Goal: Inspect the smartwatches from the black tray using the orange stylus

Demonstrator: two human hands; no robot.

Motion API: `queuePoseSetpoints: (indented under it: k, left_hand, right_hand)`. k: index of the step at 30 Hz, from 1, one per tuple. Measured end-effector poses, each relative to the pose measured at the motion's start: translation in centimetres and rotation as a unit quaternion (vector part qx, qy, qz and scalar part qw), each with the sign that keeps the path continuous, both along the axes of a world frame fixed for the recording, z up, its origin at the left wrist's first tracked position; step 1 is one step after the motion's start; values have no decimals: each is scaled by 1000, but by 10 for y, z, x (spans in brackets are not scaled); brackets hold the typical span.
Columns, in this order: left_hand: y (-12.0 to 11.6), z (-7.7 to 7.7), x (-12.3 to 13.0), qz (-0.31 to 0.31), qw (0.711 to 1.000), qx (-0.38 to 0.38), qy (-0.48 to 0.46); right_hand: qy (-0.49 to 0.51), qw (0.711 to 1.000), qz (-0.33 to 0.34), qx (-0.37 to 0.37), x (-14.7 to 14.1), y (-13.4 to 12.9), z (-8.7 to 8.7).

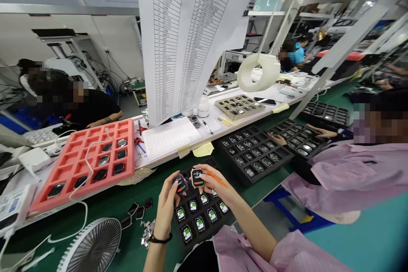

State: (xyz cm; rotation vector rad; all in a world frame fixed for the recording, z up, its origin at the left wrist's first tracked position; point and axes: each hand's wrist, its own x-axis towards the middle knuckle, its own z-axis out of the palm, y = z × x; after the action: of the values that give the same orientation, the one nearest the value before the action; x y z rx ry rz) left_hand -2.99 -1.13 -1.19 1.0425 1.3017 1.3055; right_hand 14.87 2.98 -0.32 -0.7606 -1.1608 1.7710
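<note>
In my left hand (168,197) is a dark-cased smartwatch (180,183), its screen lit with a green and orange strip. My right hand (211,182) grips a light-cased smartwatch (197,177) with a similar lit screen. A slim orange stick (216,178) also sits between the right fingers; its exact kind is unclear. Both watches are held side by side above a black foam tray (207,231). Several watches with green and white screens, such as a lit watch (199,224), lie in its pockets. The hands hide part of the tray's far side.
A small fan (92,246) and loose dark frames (139,212) lie to the left. Beyond stands a red foam tray (129,165) with watches. Black watch trays (237,168) are at right, beside a co-worker in a pink sleeve (344,178). Hanging paper sheets (188,42) and a tape roll (245,78) are overhead.
</note>
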Motion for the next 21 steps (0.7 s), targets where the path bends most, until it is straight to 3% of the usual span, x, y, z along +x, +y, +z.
queuePoseSetpoints:
  k: [4,21]
  left_hand:
    - [-1,4,2,-9,1000,9,10]
    - [-3,-7,2,-11,1000,26,-4]
  right_hand:
    - [-12,1000,0,17,-1,0,-2]
    - [-43,999,0,19,-3,-4,-12]
